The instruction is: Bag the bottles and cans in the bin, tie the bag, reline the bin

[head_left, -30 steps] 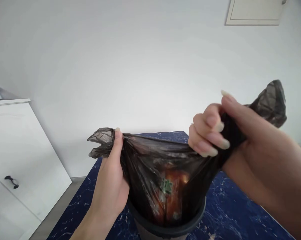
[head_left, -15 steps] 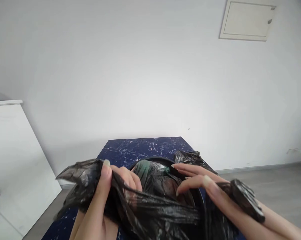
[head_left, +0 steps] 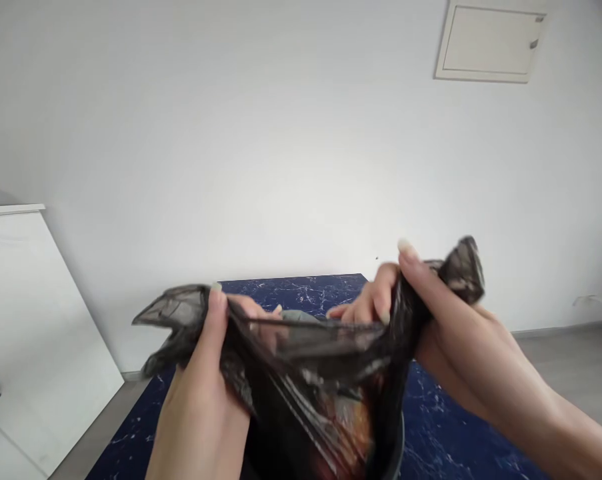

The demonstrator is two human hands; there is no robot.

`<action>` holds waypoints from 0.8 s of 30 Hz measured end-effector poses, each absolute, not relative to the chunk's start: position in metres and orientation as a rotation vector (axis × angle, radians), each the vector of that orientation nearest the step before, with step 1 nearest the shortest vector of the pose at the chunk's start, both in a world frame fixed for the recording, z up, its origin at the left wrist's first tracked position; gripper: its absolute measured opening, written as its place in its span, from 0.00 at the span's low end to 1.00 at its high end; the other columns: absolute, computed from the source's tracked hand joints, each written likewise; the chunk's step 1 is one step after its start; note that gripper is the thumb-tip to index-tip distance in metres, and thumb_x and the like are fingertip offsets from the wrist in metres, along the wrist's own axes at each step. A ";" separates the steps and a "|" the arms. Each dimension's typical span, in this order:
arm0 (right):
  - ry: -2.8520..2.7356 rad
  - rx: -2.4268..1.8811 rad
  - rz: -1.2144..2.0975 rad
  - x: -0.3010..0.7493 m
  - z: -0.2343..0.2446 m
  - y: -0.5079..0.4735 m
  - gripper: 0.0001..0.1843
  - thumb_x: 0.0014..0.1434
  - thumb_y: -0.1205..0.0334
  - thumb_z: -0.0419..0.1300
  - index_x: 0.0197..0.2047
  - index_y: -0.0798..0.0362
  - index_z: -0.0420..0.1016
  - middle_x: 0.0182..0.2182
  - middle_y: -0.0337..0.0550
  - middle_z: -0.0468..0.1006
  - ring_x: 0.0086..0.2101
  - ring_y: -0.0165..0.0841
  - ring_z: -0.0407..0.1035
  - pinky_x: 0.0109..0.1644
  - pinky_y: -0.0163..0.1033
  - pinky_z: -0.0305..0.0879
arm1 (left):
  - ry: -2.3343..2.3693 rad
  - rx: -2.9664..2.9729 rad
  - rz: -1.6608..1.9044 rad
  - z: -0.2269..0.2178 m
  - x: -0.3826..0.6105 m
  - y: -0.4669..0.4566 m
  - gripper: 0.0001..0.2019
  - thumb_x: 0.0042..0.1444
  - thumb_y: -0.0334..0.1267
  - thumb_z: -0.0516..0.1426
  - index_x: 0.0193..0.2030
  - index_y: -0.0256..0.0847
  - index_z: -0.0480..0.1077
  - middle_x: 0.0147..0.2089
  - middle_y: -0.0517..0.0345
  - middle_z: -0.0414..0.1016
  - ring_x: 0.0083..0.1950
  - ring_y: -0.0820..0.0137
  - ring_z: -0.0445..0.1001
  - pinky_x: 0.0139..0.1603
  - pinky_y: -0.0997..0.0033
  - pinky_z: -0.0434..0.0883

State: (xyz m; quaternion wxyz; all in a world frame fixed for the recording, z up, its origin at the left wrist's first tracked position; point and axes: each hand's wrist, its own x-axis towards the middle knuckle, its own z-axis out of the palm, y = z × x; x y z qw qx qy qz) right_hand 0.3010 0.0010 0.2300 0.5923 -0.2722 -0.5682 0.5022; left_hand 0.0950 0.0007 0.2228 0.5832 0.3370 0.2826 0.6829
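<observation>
A thin black plastic bag (head_left: 301, 380) stretches between my two hands, its near edge pulled up taut. My left hand (head_left: 213, 360) pinches the bag's left side between thumb and fingers, with a loose flap sticking out to the left. On the other side, my right hand (head_left: 405, 300) grips the bag's right part, and a crumpled end pokes out beyond the thumb. Coloured things, orange and red, show dimly through the film; I cannot make out what they are. The black rim of a round bin (head_left: 399, 443) shows below the bag, mostly hidden.
The bin stands on a dark blue, marble-patterned table (head_left: 301, 287). A white cabinet (head_left: 41, 320) with a black handle is at the left. Behind the table rises a white wall (head_left: 281, 133) with a panel door (head_left: 491, 40) high on the right. Grey floor (head_left: 571, 360) lies at right.
My right hand has risen and closed on the right part of the bag. Both hands have lifted the bag's near edge higher, hiding most of the bin opening.
</observation>
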 end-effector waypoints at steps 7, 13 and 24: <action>-1.171 -0.461 1.033 0.261 0.263 0.034 0.31 0.65 0.27 0.64 0.29 0.47 0.69 0.26 0.37 0.74 0.32 0.35 0.76 0.47 0.45 0.78 | 0.593 0.777 1.715 0.239 0.107 0.036 0.15 0.72 0.50 0.64 0.37 0.46 0.82 0.38 0.64 0.83 0.41 0.74 0.83 0.54 0.79 0.80; -1.146 -0.440 0.997 0.267 0.265 0.035 0.31 0.64 0.27 0.66 0.30 0.46 0.68 0.23 0.33 0.68 0.26 0.32 0.69 0.43 0.45 0.77 | 0.751 0.821 1.761 0.231 0.102 0.042 0.16 0.70 0.54 0.64 0.54 0.46 0.83 0.52 0.55 0.87 0.56 0.61 0.85 0.62 0.64 0.81; -1.475 -0.657 1.103 0.269 0.275 0.054 0.16 0.67 0.47 0.71 0.39 0.50 0.75 0.27 0.32 0.67 0.26 0.27 0.56 0.26 0.35 0.55 | 0.898 1.440 1.674 0.230 0.085 0.068 0.23 0.67 0.63 0.63 0.41 0.43 0.81 0.47 0.50 0.86 0.55 0.57 0.83 0.58 0.67 0.76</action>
